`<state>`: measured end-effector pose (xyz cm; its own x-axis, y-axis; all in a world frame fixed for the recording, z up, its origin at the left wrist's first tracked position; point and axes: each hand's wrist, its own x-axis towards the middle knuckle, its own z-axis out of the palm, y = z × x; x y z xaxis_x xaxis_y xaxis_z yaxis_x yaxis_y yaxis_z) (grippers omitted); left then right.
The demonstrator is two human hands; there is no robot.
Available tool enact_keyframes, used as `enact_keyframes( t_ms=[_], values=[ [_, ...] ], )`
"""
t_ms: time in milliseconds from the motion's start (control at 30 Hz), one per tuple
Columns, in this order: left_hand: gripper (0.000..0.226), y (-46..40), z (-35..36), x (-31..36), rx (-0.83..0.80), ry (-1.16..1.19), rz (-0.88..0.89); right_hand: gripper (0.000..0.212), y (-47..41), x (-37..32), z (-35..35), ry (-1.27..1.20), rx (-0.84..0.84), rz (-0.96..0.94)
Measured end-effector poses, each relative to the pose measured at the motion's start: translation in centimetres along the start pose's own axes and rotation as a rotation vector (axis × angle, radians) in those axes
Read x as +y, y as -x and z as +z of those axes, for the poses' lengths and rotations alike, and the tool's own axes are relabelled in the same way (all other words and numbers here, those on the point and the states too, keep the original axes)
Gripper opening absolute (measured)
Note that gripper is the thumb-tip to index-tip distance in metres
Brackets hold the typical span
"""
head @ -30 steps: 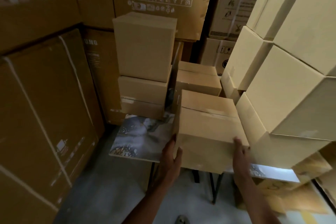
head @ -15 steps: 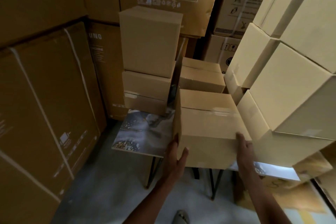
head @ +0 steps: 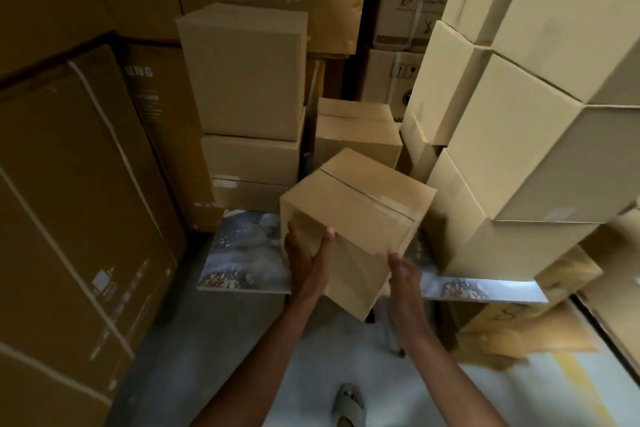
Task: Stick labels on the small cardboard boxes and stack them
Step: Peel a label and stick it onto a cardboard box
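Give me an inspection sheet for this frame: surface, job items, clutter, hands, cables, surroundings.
Surface: marble-patterned tabletop, edges partly bare.
Job's things: taped cardboard box tilted, lifted over the tabletop; no label visible on it.
Clutter: stacked small boxes rear left; another box behind.
Hands: left hand grips the box's left face; right hand at its lower right side, fingers straight.
Cables: nothing seen.
Surroundings: large cartons left, pale carton stack right, sandalled foot on the floor.

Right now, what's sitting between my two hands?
In the head view, the taped cardboard box lies between them, tilted on a corner: left hand grips its left face, right hand is at its lower right edge.
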<state>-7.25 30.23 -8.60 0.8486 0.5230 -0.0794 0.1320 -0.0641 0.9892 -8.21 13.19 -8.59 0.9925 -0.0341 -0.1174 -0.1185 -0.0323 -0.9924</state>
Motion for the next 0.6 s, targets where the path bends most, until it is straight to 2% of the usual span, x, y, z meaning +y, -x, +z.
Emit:
enact_keyframes(
  t_ms=[67, 133, 200, 300, 400, 467, 600],
  values=[
    [0.101, 2.3, 1.5, 1.3, 0.020, -0.204, 0.203, 0.081, -0.9, -0.2, -0.6, 0.112, 0.082, -0.157],
    [0.089, 3.9, 2.9, 2.0, 0.028, -0.430, 0.462, 0.057, -2.8, -1.1, -1.8, 0.330, 0.163, -0.350],
    [0.085, 4.4, 4.1, 2.1, -0.005, -0.650, 0.609, 0.054, -6.3, -2.5, -3.4, 0.562, 0.148, -0.542],
    [0.073, 4.0, 5.1, 2.2, -0.101, -0.846, 0.648, 0.080, -11.5, -3.9, -5.9, 0.985, -0.050, -0.665],
    [0.061, 3.4, 5.1, 2.2, -0.108, -0.901, 0.673, 0.082, -13.5, -4.0, -7.0, 1.212, -0.219, -0.657],
    [0.061, 2.7, 4.3, 2.1, -0.120, -0.932, 0.677, 0.079, -13.3, -3.8, -6.8, 1.279, -0.229, -0.646],
    [0.066, 0.9, 1.4, 3.2, -0.293, -1.028, 0.619, 0.075, -10.5, -3.0, -5.4, 1.247, -0.072, -0.659]
  ],
)
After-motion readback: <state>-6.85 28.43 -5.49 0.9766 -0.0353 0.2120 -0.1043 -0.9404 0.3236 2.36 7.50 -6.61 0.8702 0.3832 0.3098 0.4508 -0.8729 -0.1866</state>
